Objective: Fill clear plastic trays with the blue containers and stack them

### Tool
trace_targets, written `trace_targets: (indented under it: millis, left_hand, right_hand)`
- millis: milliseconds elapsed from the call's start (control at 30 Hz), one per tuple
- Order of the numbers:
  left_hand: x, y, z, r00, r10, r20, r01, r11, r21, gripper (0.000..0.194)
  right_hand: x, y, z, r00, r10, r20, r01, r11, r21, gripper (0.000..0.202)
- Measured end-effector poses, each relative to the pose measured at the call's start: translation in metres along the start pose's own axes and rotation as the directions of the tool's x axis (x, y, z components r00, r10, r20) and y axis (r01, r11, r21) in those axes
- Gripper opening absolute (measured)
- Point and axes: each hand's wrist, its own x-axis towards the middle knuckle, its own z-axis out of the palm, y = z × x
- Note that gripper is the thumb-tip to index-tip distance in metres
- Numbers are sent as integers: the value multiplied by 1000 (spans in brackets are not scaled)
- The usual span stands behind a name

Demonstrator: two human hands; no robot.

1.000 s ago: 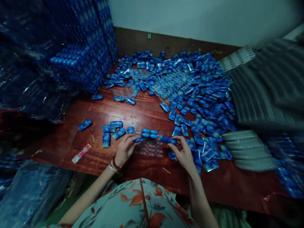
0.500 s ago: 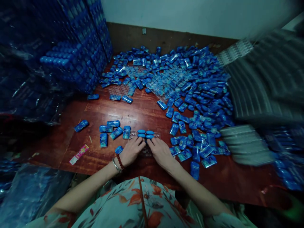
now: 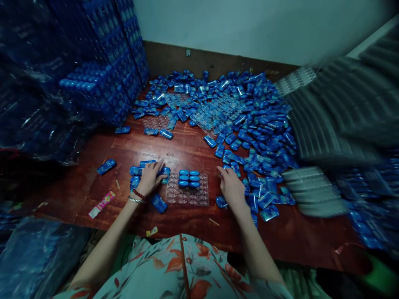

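In the head view, six blue packs (image 3: 184, 178) are stood in two columns of three in the clear tray (image 3: 187, 200), which is laid flat on the table (image 3: 187, 226) between the hands. The left hand (image 3: 149, 179) is held over loose packs at the tray's left, fingers spread; whether one is gripped cannot be told. The right hand (image 3: 233, 191) is placed at the near edge of the pile (image 3: 264, 124), fingers partly bent; its grip, too, is hidden.

The packs are judged light, fairly firm and a little slippery, given their shine; they are best taken by the two long sides, between thumb and fingers. The tray seems thin, flexible and easily dented, so it is best held by its rim.

Printing is seen on the packs, but no brand can be read; nor can the lettering on the pink wrapper (image 3: 102, 204) be made out.
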Motion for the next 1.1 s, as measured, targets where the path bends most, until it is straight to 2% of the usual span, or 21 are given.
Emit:
trace_targets:
  millis: [100, 167, 233, 333, 433, 533, 633, 733, 800, 867, 1000, 1100]
  left_hand:
    - [18, -8, -8, 973, 43, 227, -60, 996, 70, 44]
    - [25, -9, -12, 949, 79, 305, -99, 994, 48, 36]
    - [27, -10, -15, 935, 135, 329, -131, 991, -35, 30]
    - [21, -14, -21, 958, 152, 244, -97, 970, -221, 23]
    - [1, -11, -32, 998, 13, 54, 8, 928, -373, 20]
    - [-29, 9, -39, 992, -96, -83, 41, 862, -505, 23]
    - [-57, 38, -31, 992, -60, -107, -10, 827, -563, 18]
    - [-68, 57, -10, 980, 75, -183, -161, 837, -522, 14]
    - [-68, 59, 5, 957, 196, -216, -275, 850, -449, 18]
    - [-66, 56, 16, 934, 301, -190, -351, 867, -353, 23]
    - [-60, 49, 18, 901, 418, -118, -433, 889, -152, 30]
    - [-54, 54, 9, 863, 505, -13, -505, 862, -27, 29]
  right_hand:
    - [23, 33, -1, 977, 14, 213, 14, 991, -132, 49]
    - [35, 46, 2, 955, 8, 298, 26, 993, -112, 48]
    - [41, 50, 7, 950, 15, 310, 4, 998, -60, 44]
    - [39, 49, 18, 975, 31, 220, -40, 999, 36, 40]
    - [27, 47, 27, 995, -2, 104, -19, 980, 197, 31]
    - [10, 46, 27, 998, -60, -22, 64, 918, 391, 25]
    - [-9, 43, 16, 993, -28, -113, 83, 850, 520, 24]
    - [-25, 31, 2, 996, -60, -61, 84, 794, 602, 23]
    - [-31, 18, -2, 988, -151, 17, 104, 755, 647, 20]
    - [-35, 2, 0, 968, -245, 61, 147, 742, 654, 19]
    - [-42, -23, 15, 952, -304, 31, 256, 850, 460, 37]
    - [-46, -32, 21, 934, -356, -15, 349, 905, 242, 37]
